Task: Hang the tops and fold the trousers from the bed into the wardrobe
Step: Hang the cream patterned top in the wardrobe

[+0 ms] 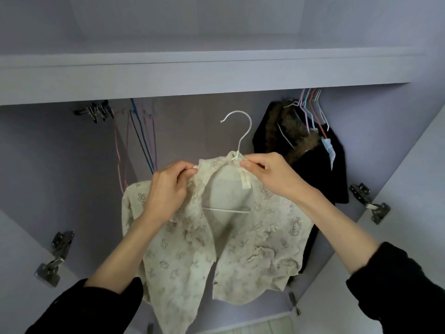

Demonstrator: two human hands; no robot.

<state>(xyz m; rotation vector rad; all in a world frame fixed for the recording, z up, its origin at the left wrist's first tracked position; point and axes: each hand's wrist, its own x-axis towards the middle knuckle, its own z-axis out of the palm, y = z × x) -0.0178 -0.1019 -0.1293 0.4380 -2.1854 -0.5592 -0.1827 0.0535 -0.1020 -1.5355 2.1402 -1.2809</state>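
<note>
Far left, by the wardrobe's [216, 75] left wall, a cluster of clip hangers [96, 112] and bare wire hangers [137, 141] under the shelf edge; rail itself hidden. Next, left hand [166, 189], fingers [190, 171] curled and pinching the left side of the collar of a cream printed cardigan [252, 249]. Centre, garment draped open-fronted on a white wire hanger [237, 131], hook free and pointing up, below the shelf, not yet on any rail. Then right hand [272, 174], fingers pinching collar and hanger neck together. Further right, a black fur-trimmed coat [301, 150] hanging among pastel hangers [310, 109]. Step in hand, seemingly: settling the collar on the hanger. Next move likely calls for lifting the hook up into the gap between the empty hangers and the coat.
</note>
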